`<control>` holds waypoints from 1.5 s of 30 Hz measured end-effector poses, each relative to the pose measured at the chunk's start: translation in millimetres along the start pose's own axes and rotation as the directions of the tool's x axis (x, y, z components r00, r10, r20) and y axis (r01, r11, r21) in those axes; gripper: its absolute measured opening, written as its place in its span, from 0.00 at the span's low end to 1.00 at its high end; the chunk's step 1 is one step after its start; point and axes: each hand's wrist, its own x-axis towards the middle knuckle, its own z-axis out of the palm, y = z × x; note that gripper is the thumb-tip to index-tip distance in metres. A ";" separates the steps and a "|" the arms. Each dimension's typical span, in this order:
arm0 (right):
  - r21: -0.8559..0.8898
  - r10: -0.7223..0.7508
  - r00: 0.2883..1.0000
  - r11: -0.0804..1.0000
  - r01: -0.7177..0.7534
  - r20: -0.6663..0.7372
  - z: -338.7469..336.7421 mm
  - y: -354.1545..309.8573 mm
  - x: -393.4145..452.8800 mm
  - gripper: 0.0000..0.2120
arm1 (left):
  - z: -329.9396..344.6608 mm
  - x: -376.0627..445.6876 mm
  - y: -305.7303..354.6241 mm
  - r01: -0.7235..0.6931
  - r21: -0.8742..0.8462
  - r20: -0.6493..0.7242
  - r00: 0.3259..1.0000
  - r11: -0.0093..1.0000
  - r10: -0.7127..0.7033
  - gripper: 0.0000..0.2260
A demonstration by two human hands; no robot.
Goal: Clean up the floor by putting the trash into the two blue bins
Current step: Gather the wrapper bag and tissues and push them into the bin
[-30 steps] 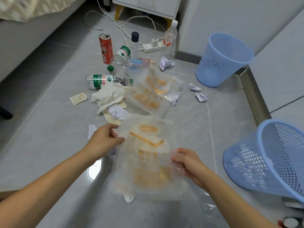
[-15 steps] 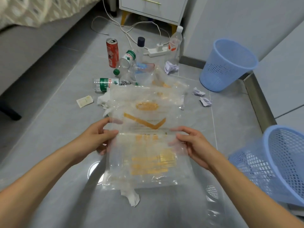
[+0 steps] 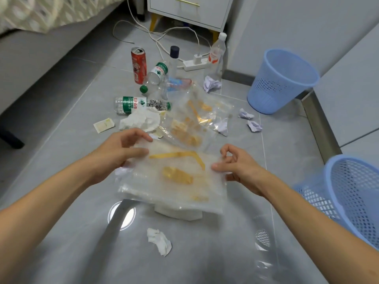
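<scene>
A clear plastic bag with orange print [image 3: 174, 177] hangs folded over above the floor between my hands. My left hand [image 3: 121, 152] pinches its left edge and my right hand [image 3: 235, 162] pinches its right edge. A second printed plastic bag [image 3: 196, 117] lies on the tiles just beyond. One blue bin [image 3: 281, 78] stands upright at the far right by the wall. The other blue bin [image 3: 348, 193] lies tilted at the near right, close to my right forearm. A white tissue [image 3: 160, 243] lies on the floor below the held bag.
Farther off lie a red can [image 3: 139, 65], several plastic bottles [image 3: 141, 104], crumpled paper balls [image 3: 211, 84], a large tissue wad [image 3: 141, 120] and a small sachet [image 3: 104, 125]. A power strip with cables [image 3: 194, 63] sits by a white nightstand [image 3: 188, 9]. A bed frame [image 3: 41, 50] borders the left.
The bag's upper half has folded down toward me, so it now hangs shorter and doubled. Both hands moved slightly away from me and kept hold of its edges.
</scene>
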 end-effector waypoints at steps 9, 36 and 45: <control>-0.239 0.050 0.972 0.971 0.006 0.228 19.9 -28.0 -0.9 0.10 | 25.1 25.2 54.4 -0.180 0.242 0.216 0.968 0.953 0.128 0.21; 0.490 -0.078 0.987 0.872 0.001 0.137 35.0 -17.7 -2.8 0.18 | 41.6 -8.9 12.0 0.000 -0.426 -0.033 0.999 0.905 -0.016 0.13; 0.162 -0.079 0.996 0.984 0.072 0.034 17.0 -16.5 -4.9 0.16 | 41.9 -3.3 24.7 0.016 -0.068 0.020 1.000 0.998 -0.014 0.05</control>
